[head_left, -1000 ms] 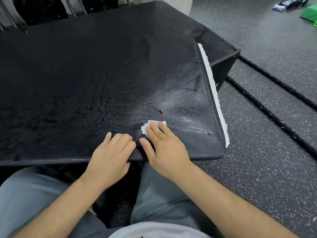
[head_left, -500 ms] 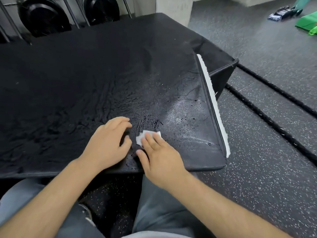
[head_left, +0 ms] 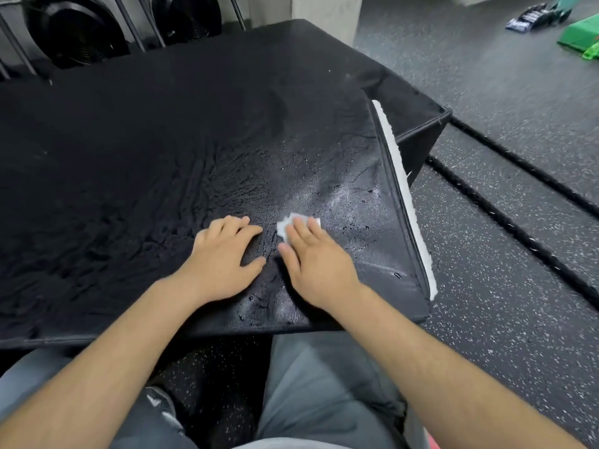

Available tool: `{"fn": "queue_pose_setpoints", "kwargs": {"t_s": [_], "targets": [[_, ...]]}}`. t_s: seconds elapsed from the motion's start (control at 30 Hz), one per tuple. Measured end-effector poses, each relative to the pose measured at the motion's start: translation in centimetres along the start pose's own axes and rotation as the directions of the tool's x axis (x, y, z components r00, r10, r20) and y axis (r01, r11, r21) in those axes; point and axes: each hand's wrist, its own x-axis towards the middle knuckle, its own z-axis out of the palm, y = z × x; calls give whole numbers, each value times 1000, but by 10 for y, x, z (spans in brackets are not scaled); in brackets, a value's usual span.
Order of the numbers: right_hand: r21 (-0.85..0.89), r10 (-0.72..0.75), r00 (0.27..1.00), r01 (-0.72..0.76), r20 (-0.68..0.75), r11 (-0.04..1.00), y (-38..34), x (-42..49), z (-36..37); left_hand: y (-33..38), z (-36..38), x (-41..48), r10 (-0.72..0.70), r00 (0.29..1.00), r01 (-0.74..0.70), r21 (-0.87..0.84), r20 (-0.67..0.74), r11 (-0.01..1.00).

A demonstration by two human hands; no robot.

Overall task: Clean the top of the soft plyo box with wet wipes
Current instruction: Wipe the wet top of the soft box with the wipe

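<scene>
The right hand [head_left: 319,264] presses a white wet wipe [head_left: 293,223] flat under its extended fingers on the wet black plyo box top [head_left: 162,150]; the left hand [head_left: 223,257] rests open beside it.

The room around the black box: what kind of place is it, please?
Most likely a gym. The floor is speckled rubber, black weight plates stand in a rack behind the soft plyo box, and thick ropes lie on the floor.
</scene>
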Motion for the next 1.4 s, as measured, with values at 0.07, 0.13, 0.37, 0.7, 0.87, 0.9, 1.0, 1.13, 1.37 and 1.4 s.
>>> {"fn": "queue_pose_setpoints", "kwargs": {"t_s": [0.07,0.13,0.37,0.7,0.87,0.9,1.0,1.13,1.37,1.4], "targets": [[-30,4,1000,-5,-12,1000,0,10,-5,1,-10,14,12,999,-12,-4,-36,1000],[-63,-29,999,28,-17,998,-13,2,-8,1,-14,28,34,999,-35,25,16,999],[21,-24,999,25,-44,999,-3,26,-10,-4,-6,42,65,981,-67,5,181,998],[38,-35,999,36,-8,999,9,42,-19,-5,-7,37,61,983,-48,-80,174,996],[-34,-50,997,49,-54,998,-12,19,-15,-1,-16,40,38,979,-26,-64,202,998],[-26,-74,996,73,-46,997,-16,13,-13,0,-21,43,30,979,-19,-54,202,998],[15,-42,996,44,-83,999,-2,28,-16,2,-35,58,22,988,-17,-32,154,999],[24,100,989,-99,-107,995,19,53,-21,-2,-34,76,-14,984,3,60,179,998],[44,-52,999,52,-3,998,2,57,-13,-15,-24,80,-2,974,21,-84,228,996],[43,-10,1000,11,-11,999,9,71,-16,-16,-24,79,0,972,25,-103,236,994]]}}
